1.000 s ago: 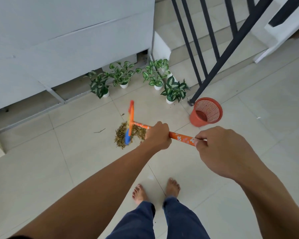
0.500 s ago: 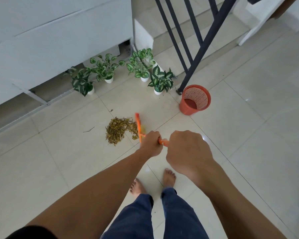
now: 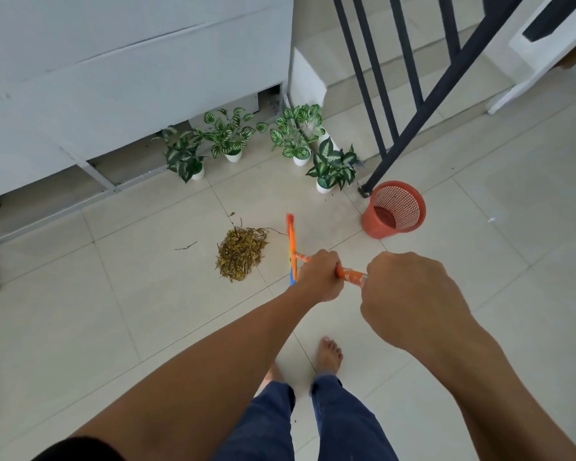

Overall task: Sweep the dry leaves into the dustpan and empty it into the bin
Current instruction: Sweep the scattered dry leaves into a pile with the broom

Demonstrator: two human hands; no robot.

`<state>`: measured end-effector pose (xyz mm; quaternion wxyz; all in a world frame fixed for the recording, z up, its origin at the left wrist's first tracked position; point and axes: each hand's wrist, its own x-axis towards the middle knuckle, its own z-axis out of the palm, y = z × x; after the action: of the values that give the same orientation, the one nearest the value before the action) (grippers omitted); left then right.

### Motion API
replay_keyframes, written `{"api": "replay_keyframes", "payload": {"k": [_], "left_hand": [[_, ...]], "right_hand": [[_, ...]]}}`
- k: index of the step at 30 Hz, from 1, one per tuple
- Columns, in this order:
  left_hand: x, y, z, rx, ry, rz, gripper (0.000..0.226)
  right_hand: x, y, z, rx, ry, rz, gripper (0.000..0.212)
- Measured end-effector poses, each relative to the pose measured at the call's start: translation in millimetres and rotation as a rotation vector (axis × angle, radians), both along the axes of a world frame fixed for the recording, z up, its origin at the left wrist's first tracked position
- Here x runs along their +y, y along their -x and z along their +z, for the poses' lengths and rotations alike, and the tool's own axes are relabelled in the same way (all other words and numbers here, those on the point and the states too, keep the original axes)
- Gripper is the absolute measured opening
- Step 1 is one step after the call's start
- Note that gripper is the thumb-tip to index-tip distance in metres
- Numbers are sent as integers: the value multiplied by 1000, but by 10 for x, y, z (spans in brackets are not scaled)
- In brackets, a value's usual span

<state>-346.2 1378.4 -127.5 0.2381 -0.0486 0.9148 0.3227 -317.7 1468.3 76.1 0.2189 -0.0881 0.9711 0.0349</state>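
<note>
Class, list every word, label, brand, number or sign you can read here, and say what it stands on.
None can be read.
The orange broom handle bears small white marks, seemingly a printed pattern, too blurred to tell as letters.
The orange mesh plastic bin and the small white plant pots show no label.

Blue jeans [image 3: 346, 424], black short sleeve [image 3: 77, 449], bare feet [image 3: 328, 356].

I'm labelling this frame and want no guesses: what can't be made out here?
Head view only:
Dustpan: not in frame.
Broom handle: stretches hidden inside the left hand and right hand.
Broom bristles: seen edge-on from above; floor contact unclear.
Bin bottom: partly hidden by its own near wall.
Left foot: mostly behind the left forearm.
</note>
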Motion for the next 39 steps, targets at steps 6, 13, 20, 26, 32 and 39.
{"api": "replay_keyframes", "payload": {"k": [6, 13, 20, 26, 32, 39], "left_hand": [[-123, 76, 39, 42, -80, 174, 22], [-300, 249, 273, 158, -22, 267, 39], [-531, 133, 389, 130, 23, 337, 43], [-801, -182, 398, 80, -8, 418, 19], [-1159, -449, 459, 49, 63, 378, 4], [-1606, -722, 375, -22, 163, 329, 15]], "right_hand": [[-115, 110, 50, 68, -1, 80, 20], [-187, 281, 332, 105, 24, 150, 11], [-388, 390, 511, 120, 10, 257, 10], [-683, 225, 486, 123, 82, 331, 12], [-874, 86, 523, 66, 148, 375, 16], [-1145, -120, 245, -33, 209, 349, 24]]}}
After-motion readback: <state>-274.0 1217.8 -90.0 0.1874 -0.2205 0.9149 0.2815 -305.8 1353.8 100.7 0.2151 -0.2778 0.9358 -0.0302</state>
